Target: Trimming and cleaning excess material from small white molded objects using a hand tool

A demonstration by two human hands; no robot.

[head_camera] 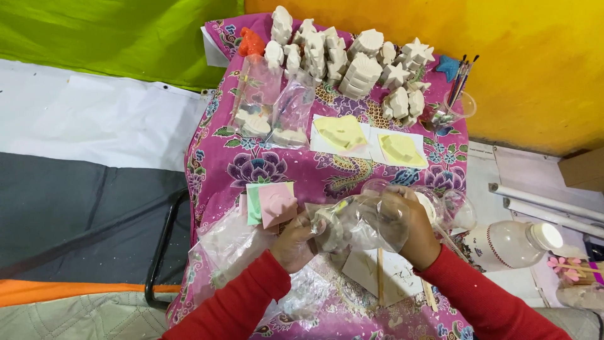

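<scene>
Both hands work at the near edge of the table point(220, 167), over its pink flowered cloth. The left hand point(294, 242) grips one end of a clear plastic bag point(358, 223); its fingers are curled shut around the gathered plastic. The right hand point(412, 230) cups the other end, fingers wrapped over the bag and pressed against it. Through the plastic a pale plaster figure point(330, 236) shows, sitting toward the left hand's side. Whether the bag's mouth is sealed cannot be told.

Judgement on handling: the plastic is thin and slack, and the plaster piece looks brittle, so the grip is best kept on the bag's ends, not squeezing the figure itself. Supporting the piece from beneath would keep it from swinging against the table.

Around the hands: just left of the left hand lies a small stack of foam pads point(272, 203), pink over green. More loose clear bags point(229, 249) hang off the near left corner. Under the hands, a white tile point(393, 274) with a wooden stick point(380, 271) on it, and plaster crumbs over the cloth. Mid-table, two yellow moulds point(368, 141) on white sheets. Along the far edge, rows of unpainted plaster figures point(352, 63), with one red figure point(250, 43) at the far left corner. A cup of brushes point(458, 104) stands at the far right edge. A plastic bottle point(509, 242) lies off the right edge.

In the way: the stick and tile sit directly below the bag, so lowering it there risks a knock.
</scene>
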